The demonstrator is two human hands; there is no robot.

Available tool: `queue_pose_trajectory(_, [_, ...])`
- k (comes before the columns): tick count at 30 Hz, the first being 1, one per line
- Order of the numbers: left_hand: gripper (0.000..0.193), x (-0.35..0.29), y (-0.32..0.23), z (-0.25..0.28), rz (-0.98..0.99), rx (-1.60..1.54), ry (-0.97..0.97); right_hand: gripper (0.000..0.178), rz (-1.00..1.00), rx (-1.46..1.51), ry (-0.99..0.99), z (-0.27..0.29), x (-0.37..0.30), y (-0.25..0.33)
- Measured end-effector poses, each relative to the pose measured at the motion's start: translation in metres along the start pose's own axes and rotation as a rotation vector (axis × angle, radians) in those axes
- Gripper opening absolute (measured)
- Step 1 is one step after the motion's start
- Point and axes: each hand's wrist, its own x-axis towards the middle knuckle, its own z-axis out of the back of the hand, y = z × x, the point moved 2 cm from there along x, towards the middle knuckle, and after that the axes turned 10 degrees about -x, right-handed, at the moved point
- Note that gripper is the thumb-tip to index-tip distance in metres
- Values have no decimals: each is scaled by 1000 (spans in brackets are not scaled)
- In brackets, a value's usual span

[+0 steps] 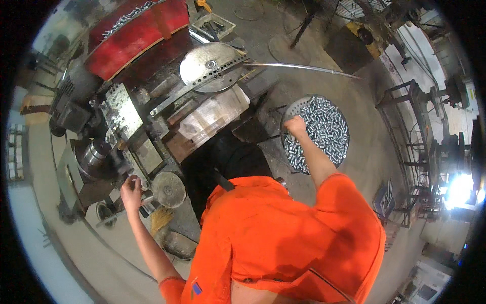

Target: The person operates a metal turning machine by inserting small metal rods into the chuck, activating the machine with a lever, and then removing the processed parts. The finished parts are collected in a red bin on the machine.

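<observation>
**Beside the machine (pixel 121 112): work seems under way, its end not clear**

Many small metal pieces (pixel 321 134) lie heaped in the round basin (pixel 292 108), at the person's right; how many are finished and how many are left, I cannot tell. The right arm stretches forward, with the right hand (pixel 294 125) curled over the basin's near-left part. The left arm reaches out toward the machine, and the left hand (pixel 131 193) has bent fingers near the chuck (pixel 95 153). Whether either hand pinches a piece, I cannot tell.
</observation>
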Motion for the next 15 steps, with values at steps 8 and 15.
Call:
queue_pose_trajectory(8, [23, -59, -96, 18, -202, -480, -102, 35, 508, 994, -146, 155, -40, 109])
queue_pose_trajectory(15, [41, -71, -146, -66, -106, -1038, 573, 37, 1251, 1185, -109, 288, -108, 258])
